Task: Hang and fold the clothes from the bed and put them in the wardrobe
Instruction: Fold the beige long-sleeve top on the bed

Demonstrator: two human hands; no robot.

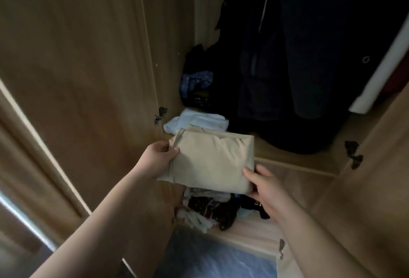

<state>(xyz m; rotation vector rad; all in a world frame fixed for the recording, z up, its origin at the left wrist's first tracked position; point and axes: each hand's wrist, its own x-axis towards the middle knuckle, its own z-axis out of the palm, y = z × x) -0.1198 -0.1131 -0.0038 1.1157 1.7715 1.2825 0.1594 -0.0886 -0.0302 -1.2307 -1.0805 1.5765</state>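
**Folded beige garment held at the open wardrobe**

Both hands hold one folded beige garment (213, 162) above the wardrobe shelf (287, 156): the left hand (158, 158) pinches its left edge, the right hand (263, 186) grips the near right corner. If either grip loosens, the fold could likely slump open. One light blue folded garment (199, 120) lies behind it; one jumbled pile (217, 209) lies below.

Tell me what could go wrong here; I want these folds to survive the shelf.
1. The left hand and right hand pinch only opposite edges of the folded beige garment, so its middle may sag and unfold.
2. The light blue folded garment lies just behind it on the shelf; sliding the beige one in could rumple it.
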